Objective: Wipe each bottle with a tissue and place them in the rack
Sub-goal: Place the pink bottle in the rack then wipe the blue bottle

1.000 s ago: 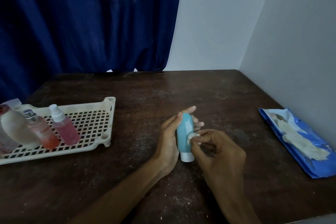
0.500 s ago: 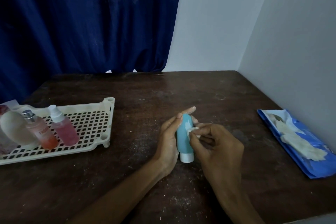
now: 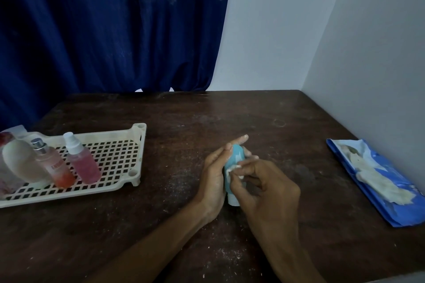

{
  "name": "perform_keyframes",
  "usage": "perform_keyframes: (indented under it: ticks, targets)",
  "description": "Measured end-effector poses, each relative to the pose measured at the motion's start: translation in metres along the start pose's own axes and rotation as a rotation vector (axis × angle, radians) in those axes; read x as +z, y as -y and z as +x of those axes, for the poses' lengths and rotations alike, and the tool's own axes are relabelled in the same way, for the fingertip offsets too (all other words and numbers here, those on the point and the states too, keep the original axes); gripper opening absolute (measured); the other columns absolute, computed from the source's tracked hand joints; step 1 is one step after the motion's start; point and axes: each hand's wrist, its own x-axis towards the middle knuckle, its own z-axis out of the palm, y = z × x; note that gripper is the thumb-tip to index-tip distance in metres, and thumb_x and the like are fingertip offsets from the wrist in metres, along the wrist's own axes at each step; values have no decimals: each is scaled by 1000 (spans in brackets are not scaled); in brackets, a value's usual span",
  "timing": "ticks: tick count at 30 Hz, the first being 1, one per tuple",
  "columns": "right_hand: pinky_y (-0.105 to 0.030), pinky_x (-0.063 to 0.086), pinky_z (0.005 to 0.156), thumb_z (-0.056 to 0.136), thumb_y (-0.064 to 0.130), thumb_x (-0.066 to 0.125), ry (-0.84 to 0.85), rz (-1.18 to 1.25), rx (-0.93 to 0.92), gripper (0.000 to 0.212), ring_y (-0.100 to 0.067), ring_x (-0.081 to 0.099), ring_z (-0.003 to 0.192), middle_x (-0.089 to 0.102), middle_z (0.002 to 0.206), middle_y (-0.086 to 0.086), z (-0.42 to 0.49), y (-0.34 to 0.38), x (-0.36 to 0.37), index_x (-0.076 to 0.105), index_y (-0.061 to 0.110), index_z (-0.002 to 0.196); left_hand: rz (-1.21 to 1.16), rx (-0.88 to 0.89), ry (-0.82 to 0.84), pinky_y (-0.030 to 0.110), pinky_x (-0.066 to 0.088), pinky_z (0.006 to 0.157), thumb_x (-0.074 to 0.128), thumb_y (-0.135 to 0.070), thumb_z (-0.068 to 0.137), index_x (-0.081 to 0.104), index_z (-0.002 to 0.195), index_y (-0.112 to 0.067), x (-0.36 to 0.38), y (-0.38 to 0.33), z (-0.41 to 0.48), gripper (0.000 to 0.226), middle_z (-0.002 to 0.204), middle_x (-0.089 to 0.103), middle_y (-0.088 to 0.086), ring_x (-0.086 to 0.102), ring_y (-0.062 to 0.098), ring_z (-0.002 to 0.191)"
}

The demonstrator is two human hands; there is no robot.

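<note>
Fingers, left hand point(image 3: 212, 174): wrapped round the teal bottle point(image 3: 235, 158) from its left side, index finger extended past the rounded end; a holding grip.
Fingers, right hand point(image 3: 271, 193): pinched narrow on a small wad of tissue point(image 3: 230, 169), pressed against the bottle's upper flank.

Teal bottle: white cap downward, mid-table, well apart from the rack point(image 3: 140, 145) at the left. Whether the cap touches the wood cannot be told.

Rack contents: pink spray bottle point(image 3: 84, 165), amber-tinted perfume bottle point(image 3: 54, 169), pale rounded bottle point(image 3: 21, 163), all lying down. A further item at the far left is cropped.

Hazards, judged:
- The tissue wad is small and looks ragged. Rubbing may shred it and leave lint on the plastic.
- The bottle is smooth and gripped mainly from one side. Wiping pressure from the right could slide or twist it out of the hold.
- The side under the left palm is covered and likely goes unwiped unless the bottle is turned.
- Setting it into the rack could nudge the bottles lying there and make them roll.

Surface: dark wooden table point(image 3: 230, 112), scuffed and speckled with white crumbs near the hands. A blue tissue pack point(image 3: 400, 211) lies open at the right edge, with pale tissue showing.

Room: dark blue curtain point(image 3: 103, 30) behind at the left. Pale walls point(image 3: 276, 30) meet in a corner at the right. Light is dim.
</note>
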Motion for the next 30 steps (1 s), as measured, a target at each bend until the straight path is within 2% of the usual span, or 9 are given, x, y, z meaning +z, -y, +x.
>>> perform_keyframes:
  ticks: [8,11,15,19,22,26,30]
  targets:
    - [-13,54,73,76,2,83,-17,48,125,16,-1,69,83,69,88,10,8,-8,-7,72,12,82,9,2,6,31,54,87,39,-26,105,65,128,-12,1,1,0,38,102,65,12,64,22,93]
    - [-14,56,72,76,3,83,17,54,96,16,-1,69,84,70,90,11,6,-4,-3,72,12,83,-5,2,-1,35,54,90,41,-31,102,67,127,-13,-1,0,0,40,103,66,12,66,23,96]
    - [-13,55,72,74,2,84,32,42,125,19,1,69,83,71,89,12,-1,-10,-10,72,14,82,-35,7,2,33,58,81,40,-31,102,62,131,-8,1,-1,0,42,101,64,15,68,25,99]
    - [-9,52,73,75,3,82,-16,33,139,16,2,68,83,70,86,12,9,-10,-11,71,14,81,31,30,20,31,55,88,38,-25,105,63,130,-8,3,2,-1,39,100,66,11,66,23,94]
    - [-14,56,72,76,3,83,0,44,109,17,-1,69,83,70,88,11,9,-5,-6,71,14,83,48,28,7,29,55,88,37,-26,105,65,129,-10,1,0,0,39,100,68,12,66,23,95]
    - [-14,56,73,74,1,83,19,32,70,19,1,69,87,70,91,10,0,-9,-8,72,12,84,18,14,5,37,56,92,38,-28,104,62,130,-7,2,-1,0,42,101,66,15,67,31,103]
    - [-10,53,75,75,2,83,-9,31,126,18,2,69,86,70,90,11,6,-12,-12,72,14,83,45,21,8,35,55,91,38,-26,105,62,130,-7,3,1,-1,41,102,66,15,65,27,98]
